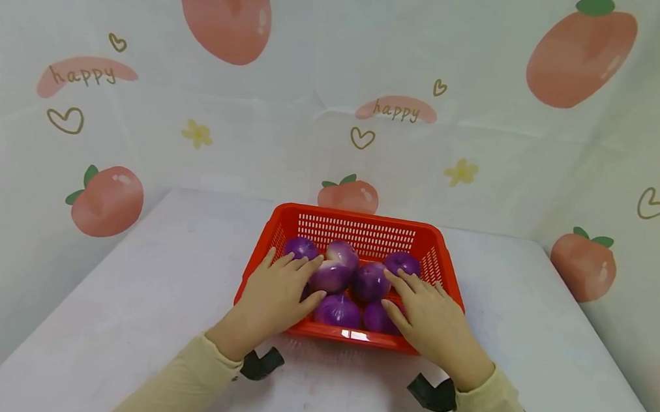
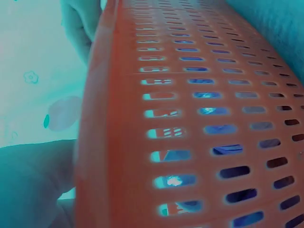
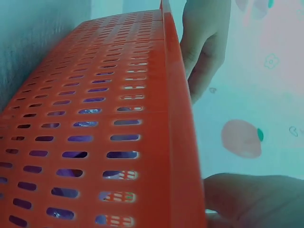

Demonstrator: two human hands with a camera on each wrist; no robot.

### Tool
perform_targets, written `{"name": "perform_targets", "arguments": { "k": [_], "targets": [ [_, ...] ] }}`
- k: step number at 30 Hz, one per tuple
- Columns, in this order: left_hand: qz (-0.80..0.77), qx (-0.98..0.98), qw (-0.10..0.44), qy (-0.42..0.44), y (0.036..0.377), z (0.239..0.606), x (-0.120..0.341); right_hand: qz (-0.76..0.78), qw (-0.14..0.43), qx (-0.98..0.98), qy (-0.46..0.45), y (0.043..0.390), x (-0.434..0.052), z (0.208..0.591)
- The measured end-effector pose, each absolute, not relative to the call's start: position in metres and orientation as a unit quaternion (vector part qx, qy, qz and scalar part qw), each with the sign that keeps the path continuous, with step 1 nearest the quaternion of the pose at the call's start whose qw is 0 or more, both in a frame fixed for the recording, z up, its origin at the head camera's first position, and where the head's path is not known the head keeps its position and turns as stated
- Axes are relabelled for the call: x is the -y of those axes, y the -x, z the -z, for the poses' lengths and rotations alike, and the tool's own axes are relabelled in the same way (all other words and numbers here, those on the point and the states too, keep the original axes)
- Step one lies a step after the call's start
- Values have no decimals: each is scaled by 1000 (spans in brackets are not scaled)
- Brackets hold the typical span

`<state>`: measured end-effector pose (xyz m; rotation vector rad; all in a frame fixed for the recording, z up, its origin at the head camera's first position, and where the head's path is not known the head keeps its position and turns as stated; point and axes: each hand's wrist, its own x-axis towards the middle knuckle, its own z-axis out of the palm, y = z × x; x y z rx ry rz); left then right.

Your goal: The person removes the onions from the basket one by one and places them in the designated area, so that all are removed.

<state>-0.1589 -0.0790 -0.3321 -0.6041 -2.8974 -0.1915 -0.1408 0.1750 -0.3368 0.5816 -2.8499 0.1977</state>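
A red plastic basket [image 1: 348, 334] with slotted walls holds several round purple onions [image 1: 338, 311], some with pale patches. My left hand [image 1: 272, 296] reaches over the basket's left side, palm down, with its fingers spread above the onions there. Over the right side, my right hand [image 1: 434, 320] lies likewise, its fingers extended near the onions at that end. Neither hand is curled round anything. Both wrist views look at the basket's slotted front wall [image 2: 190, 118], with purple showing through the holes. Above the rim in the right wrist view, part of the right hand [image 3: 251, 199] appears.
The basket stands on a white table [image 1: 185, 246] near its back edge. Behind and beside it hangs a white cloth [image 1: 304, 99] printed with peach-coloured fruit, hearts and flowers. Dark straps [image 1: 262, 363] sit at both wrists, close in front of the basket.
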Motion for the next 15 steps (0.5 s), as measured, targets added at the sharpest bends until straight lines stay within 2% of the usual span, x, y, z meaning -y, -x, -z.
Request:
{"name": "perform_targets", "arguments": {
  "k": [8,15],
  "targets": [
    [107,968,94,207,158,318,90,-83,169,958,-216,142,-178,328],
    [192,965,68,166,159,298,116,-150,172,948,-221,141,-184,312]
  ]
}}
